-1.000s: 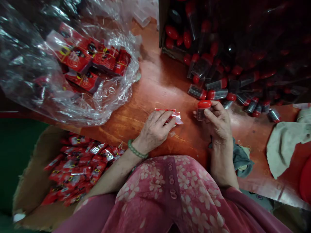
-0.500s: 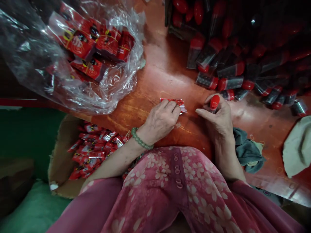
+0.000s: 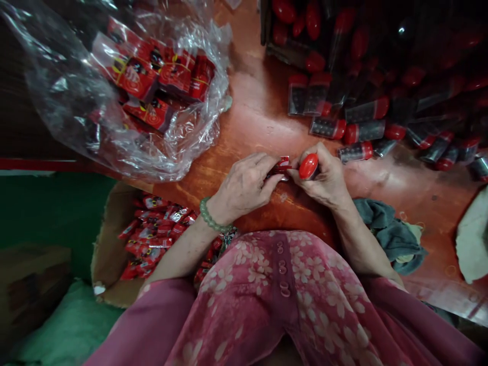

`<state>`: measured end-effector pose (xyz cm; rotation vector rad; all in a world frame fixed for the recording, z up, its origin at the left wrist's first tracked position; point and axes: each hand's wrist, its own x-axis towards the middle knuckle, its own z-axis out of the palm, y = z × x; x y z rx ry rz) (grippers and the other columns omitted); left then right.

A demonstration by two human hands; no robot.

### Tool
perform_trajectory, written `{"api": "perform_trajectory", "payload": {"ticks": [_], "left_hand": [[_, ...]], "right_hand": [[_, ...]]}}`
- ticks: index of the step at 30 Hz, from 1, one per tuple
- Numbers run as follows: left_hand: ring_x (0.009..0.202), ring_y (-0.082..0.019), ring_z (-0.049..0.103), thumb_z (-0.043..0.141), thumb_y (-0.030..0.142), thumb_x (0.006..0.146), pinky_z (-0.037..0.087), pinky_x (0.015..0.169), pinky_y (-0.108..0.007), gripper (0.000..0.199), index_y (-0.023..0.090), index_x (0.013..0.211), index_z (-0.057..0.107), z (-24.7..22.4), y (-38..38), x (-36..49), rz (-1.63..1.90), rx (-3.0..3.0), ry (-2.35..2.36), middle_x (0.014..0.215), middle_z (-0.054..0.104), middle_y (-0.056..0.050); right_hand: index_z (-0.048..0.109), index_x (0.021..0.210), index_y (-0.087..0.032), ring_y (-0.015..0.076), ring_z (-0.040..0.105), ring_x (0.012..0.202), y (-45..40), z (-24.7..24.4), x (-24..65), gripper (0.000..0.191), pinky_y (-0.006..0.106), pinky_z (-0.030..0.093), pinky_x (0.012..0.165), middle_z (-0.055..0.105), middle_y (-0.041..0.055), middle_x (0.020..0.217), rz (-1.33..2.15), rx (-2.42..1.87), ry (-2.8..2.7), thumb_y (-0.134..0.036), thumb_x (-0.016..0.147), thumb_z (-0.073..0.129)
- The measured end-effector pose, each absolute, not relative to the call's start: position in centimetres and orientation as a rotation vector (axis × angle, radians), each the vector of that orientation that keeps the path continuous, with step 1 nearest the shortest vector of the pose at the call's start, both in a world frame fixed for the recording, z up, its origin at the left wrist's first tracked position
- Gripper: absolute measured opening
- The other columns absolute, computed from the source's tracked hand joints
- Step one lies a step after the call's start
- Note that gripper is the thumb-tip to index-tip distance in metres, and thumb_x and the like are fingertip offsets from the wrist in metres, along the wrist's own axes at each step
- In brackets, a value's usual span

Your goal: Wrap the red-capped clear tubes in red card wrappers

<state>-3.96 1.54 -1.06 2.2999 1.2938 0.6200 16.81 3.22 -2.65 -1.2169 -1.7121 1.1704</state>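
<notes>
My left hand (image 3: 247, 185), with a green bead bracelet at the wrist, pinches the left side of a small red printed packet (image 3: 284, 161) between thumb and fingers. Close beside it, my right hand (image 3: 326, 178) is closed around a small clear container with a glossy red cap (image 3: 308, 166); the container's body is mostly hidden in the palm. The right fingertips meet the packet's right edge. Both hands are low over the orange-brown tabletop (image 3: 251, 122), in front of my body. Fingers cover much of the packet.
A clear plastic bag (image 3: 183, 162) at upper left holds bundled red packets (image 3: 139, 76). Many red-capped clear containers (image 3: 328, 128) lie at upper right. A cardboard box (image 3: 110, 229) of filled red packets (image 3: 160, 239) stands lower left. A dark cloth (image 3: 389, 229) lies right of my right arm.
My right hand has moved left with the red-capped container, up to the packet. My left hand has changed from lying over the packet to pinching its side. The view has shifted slightly.
</notes>
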Motion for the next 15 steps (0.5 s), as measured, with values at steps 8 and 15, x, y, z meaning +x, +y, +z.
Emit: {"api": "perform_trajectory", "payload": {"ticks": [8,15], "left_hand": [[0.075,-0.019,0.062,0.050,0.025,0.099,0.050,0.071,-0.033,0.030,0.015,0.085,0.074,-0.4,2.3,-4.5,0.439,2.398,1.260,0.077,0.070,-0.007],[0.067,-0.013,0.063,0.066,0.029,0.094,0.048,0.065,-0.027,0.018,0.019,0.082,0.074,-0.8,1.7,-4.9,0.815,2.214,1.288,0.072,0.072,-0.001]], "right_hand": [[0.062,0.080,-0.027,0.0164,0.057,0.066,3.6,-1.2,17.1,0.017,0.033,0.048,0.068,0.064,-0.0023,0.075,1.116,-1.098,-1.954,-0.028,0.078,0.079],[0.065,0.090,-0.026,0.0145,0.056,0.069,3.6,0.3,18.0,0.032,0.029,0.049,0.067,0.064,-0.0026,0.083,1.206,-1.192,-1.870,-0.045,0.076,0.086]]}}
